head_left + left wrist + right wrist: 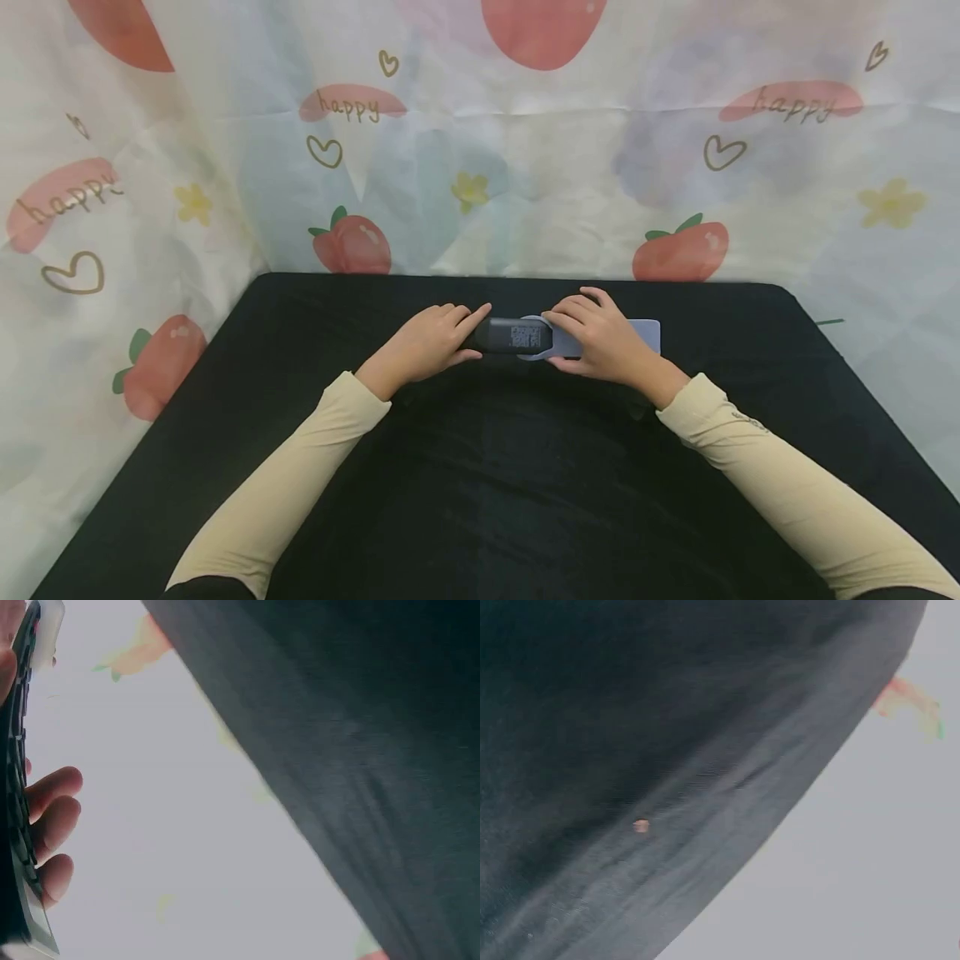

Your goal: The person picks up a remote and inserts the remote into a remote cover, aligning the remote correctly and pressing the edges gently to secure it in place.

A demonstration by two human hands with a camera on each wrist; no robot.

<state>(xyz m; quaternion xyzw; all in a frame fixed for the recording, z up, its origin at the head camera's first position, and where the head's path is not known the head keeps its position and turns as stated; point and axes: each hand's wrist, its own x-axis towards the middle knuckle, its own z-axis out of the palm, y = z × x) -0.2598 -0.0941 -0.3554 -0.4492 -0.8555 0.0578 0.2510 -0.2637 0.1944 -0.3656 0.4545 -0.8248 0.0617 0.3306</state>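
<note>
My left hand (429, 340) grips one end of a slim black device with keys (498, 335), over the far part of the table. A printed square code is on its upward face. In the left wrist view, keys run along the device (16, 750), with a pale screen-like panel near one end and fingertips (56, 825) on its keyed side. My right hand (603, 340) holds a flat pale blue piece with a rounded end (647, 333), and its fingers reach the device's right end. The rounded end lies against the device; how they join is hidden.
A black cloth covers the table (510, 475). Behind and to the sides hangs a pale curtain (540, 217) with strawberries, hearts and lettering. In the right wrist view, a small pinkish spot (641, 825) shows against the black cloth; I cannot tell what it is.
</note>
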